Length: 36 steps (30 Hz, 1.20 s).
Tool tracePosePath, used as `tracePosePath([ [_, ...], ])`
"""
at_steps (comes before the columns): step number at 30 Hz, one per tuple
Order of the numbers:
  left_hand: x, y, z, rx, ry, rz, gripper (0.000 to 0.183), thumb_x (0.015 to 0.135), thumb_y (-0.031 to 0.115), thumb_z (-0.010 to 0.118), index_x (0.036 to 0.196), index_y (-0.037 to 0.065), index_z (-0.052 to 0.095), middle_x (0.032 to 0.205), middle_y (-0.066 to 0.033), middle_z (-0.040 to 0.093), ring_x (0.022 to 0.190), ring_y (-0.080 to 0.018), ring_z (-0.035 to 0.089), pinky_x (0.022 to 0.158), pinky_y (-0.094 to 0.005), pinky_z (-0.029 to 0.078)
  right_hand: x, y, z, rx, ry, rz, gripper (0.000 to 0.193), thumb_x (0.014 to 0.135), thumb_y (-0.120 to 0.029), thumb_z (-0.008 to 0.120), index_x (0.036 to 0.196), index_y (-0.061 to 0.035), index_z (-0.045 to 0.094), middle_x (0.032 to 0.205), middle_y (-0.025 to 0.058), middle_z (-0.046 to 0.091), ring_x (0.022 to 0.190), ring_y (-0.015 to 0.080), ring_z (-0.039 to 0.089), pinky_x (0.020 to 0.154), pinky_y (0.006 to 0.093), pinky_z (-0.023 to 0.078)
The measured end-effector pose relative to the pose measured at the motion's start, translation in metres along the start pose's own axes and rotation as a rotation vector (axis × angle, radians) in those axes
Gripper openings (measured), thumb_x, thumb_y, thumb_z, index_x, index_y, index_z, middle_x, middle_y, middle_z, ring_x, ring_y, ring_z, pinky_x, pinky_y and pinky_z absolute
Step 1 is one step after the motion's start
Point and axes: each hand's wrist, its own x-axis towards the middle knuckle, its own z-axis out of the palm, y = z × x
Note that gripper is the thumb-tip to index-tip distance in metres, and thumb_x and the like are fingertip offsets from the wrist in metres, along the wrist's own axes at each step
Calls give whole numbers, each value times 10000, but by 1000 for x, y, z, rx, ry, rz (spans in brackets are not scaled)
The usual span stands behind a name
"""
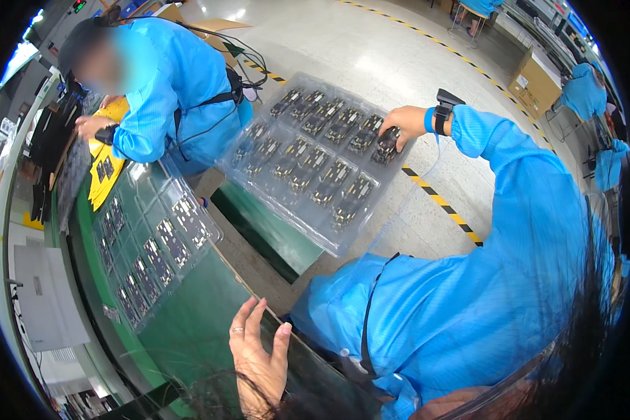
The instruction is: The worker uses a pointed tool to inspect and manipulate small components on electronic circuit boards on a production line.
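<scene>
A clear plastic tray (359, 241) with rows of dark circuit boards lies to the right of the green bench. At its far right corner, my right hand (403, 126) reaches down with fingers and thumb closed round a dark circuit board (386, 149). My left hand (261, 360) holds nothing. Its fingers are apart, with the fingertips by the edge of the green bench (197, 308). Farther left on the bench, a second clear tray (162, 218) carries several more circuit boards.
Across the bench a co-worker in a blue smock (189, 63) handles yellow sheets (107, 178) with dark pieces on them. Black and yellow tape (441, 204) marks the pale floor. A cardboard box (535, 80) stands at the far right. A coiled cord (399, 210) hangs near my right arm.
</scene>
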Motion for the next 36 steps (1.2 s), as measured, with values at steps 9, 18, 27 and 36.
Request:
tracePosePath([
  [9, -20, 0, -22, -18, 127, -36, 495, 950, 177, 741, 1410, 41, 619, 1480, -188, 575, 1379, -356, 544, 1200, -455, 384, 5, -11, 12, -65, 2, -85, 663, 672, -361, 941, 1225, -81, 704, 1196, 130, 654, 1140, 384, 643, 933, 487, 547],
  [18, -2, -13, -59, -329, 376, 49, 563, 1042, 399, 655, 1435, -2, 604, 1417, -222, 635, 1366, -274, 573, 1170, -405, 416, 8, -24, 12, -77, -10, -209, 581, 630, -291, 966, 1080, -19, 719, 1082, 167, 674, 1073, 409, 641, 933, 463, 513],
  [27, 48, 7, -33, -561, 755, 61, 462, 966, 352, 701, 1170, -61, 735, 1108, -258, 753, 1106, -327, 717, 954, -383, 536, 13, -44, -20, -120, -30, 61, 552, 648, -279, 983, 1046, 1, 723, 990, 209, 736, 926, 415, 697, 832, 441, 546],
  [36, 54, 22, 27, -752, 700, 143, 409, 1026, 278, 711, 1270, -49, 693, 1175, -151, 751, 1089, -200, 690, 972, -316, 521, 52, -24, -25, -157, -108, -93, 803, 626, -238, 993, 1333, -22, 679, 1279, 208, 725, 1191, 383, 685, 1031, 426, 531],
])
